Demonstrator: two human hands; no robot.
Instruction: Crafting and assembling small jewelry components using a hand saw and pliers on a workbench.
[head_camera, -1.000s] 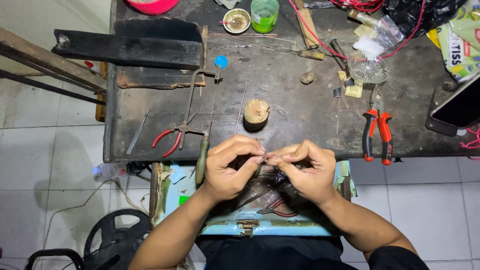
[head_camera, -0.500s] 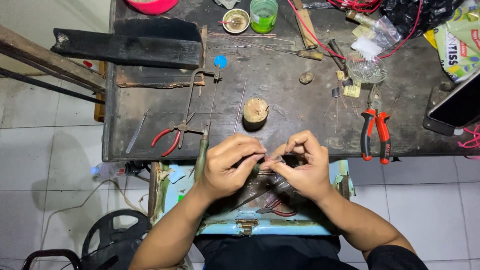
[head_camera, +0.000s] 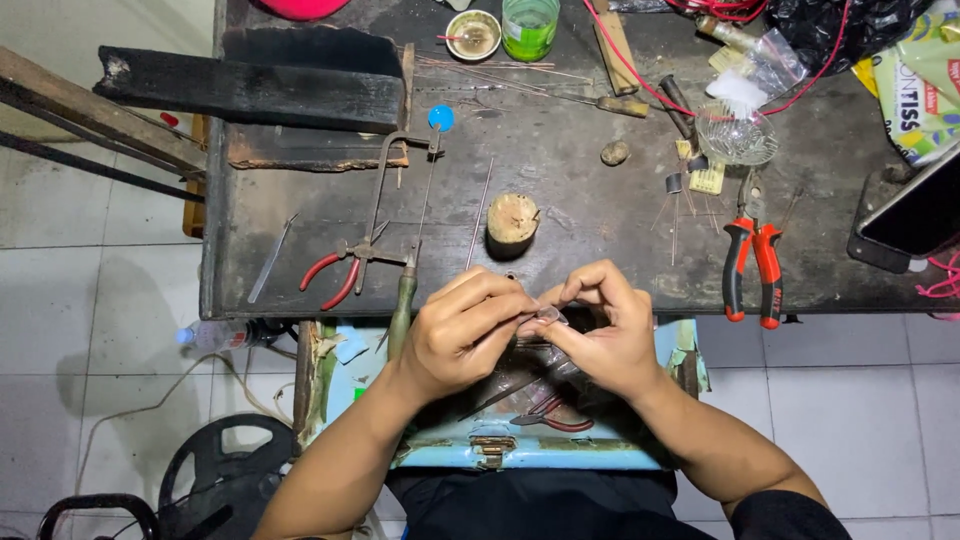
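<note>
Pinching what looks like a small metal piece (head_camera: 548, 316), both hands (head_camera: 540, 330) closed together.

Bare dark benchtop (head_camera: 590, 215) lies far of the 2 hands, between the wooden stump (head_camera: 512, 222) and the orange-handled pliers (head_camera: 752, 262). To the left, red-handled pliers (head_camera: 340, 268), a saw frame (head_camera: 390, 190) and a green-handled tool (head_camera: 402, 300) block the way. The far edge is crowded.
</note>
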